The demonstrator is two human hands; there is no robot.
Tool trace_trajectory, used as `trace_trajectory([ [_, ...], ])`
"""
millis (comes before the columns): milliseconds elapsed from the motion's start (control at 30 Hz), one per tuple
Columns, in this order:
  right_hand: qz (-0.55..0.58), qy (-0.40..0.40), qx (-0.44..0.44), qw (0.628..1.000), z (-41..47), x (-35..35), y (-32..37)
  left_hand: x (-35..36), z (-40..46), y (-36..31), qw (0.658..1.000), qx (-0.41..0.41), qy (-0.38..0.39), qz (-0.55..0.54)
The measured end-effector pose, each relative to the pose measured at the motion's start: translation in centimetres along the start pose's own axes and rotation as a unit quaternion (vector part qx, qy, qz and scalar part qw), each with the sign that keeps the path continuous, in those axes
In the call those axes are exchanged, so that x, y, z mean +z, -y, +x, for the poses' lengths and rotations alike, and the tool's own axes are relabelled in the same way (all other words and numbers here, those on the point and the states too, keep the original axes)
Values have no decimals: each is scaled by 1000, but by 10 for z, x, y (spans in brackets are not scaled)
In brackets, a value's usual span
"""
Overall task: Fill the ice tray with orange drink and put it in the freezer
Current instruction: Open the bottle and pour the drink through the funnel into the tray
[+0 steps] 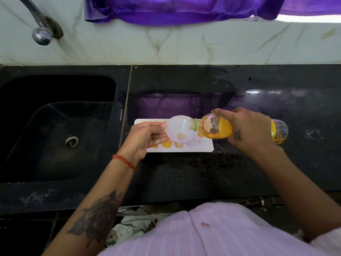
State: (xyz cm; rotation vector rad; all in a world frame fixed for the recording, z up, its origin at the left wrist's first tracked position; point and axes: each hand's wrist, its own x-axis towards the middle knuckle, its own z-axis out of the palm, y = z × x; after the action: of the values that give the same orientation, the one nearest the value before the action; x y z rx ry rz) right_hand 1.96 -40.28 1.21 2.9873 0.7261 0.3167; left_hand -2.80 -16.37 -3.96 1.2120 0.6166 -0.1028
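A white ice tray [206, 147] lies on the black counter [184, 172], several of its front cells holding orange drink. My left hand [145, 139] pinches the rim of a white funnel [177, 129] held over the tray's middle; a little orange liquid sits at the funnel's bottom. My right hand [247, 126] grips a clear bottle of orange drink [219, 129], tipped almost flat with its open neck inside the funnel. The bottle's base sticks out to the right of my hand.
A black sink [55, 126] with a metal drain lies left of the tray. A chrome tap [39, 28] hangs above it on the marble wall. Purple cloth [175, 10] drapes at the top. The counter's front edge runs just before my body.
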Motion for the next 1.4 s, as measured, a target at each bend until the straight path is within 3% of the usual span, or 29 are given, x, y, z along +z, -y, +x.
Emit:
trace_trajectory([
  [1033, 24, -8, 7, 1000, -4, -2, -8, 7, -3, -2, 1000, 6, 8, -13],
  [1400, -21, 14, 32, 999, -12, 0, -19, 26, 3, 4, 1000, -8, 18, -1],
])
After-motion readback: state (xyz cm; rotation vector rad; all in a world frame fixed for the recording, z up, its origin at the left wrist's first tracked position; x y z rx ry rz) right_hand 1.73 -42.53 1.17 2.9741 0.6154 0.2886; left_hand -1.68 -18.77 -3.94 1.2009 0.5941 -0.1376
